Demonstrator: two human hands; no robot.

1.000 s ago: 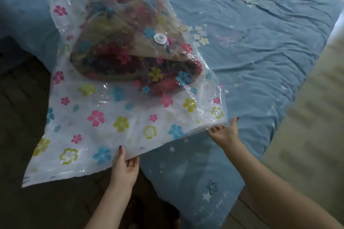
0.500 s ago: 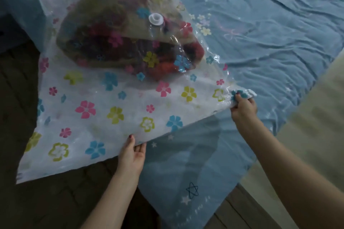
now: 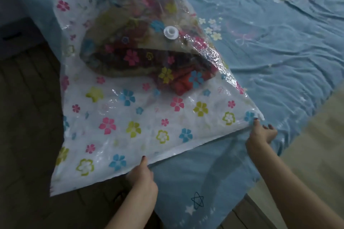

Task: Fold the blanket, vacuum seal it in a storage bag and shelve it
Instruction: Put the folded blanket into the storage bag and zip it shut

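Note:
A clear storage bag [image 3: 130,121] printed with coloured flowers lies across the corner of the bed, its near part sticking out over the floor. Inside it sits the folded blanket [image 3: 141,55], red, brown and patterned, bunched towards the far end. A white round valve [image 3: 171,32] stands on the bag's top face above the blanket. My left hand [image 3: 142,174] pinches the bag's near open edge about midway, thumb on top. My right hand [image 3: 260,134] grips the same edge at its right corner and holds it lifted off the bed.
The bed is covered by a wrinkled blue sheet [image 3: 270,46] with stars and small flowers. Dark wooden floor [image 3: 28,135] lies to the left and below. A pale floor strip [image 3: 316,135] runs along the right. A dark piece of furniture [image 3: 13,29] stands at the far left.
My right hand has moved from mid-edge out to the bag's right corner and taken hold of it. The bag's near edge has been drawn taut and the whole bag pulled closer to me.

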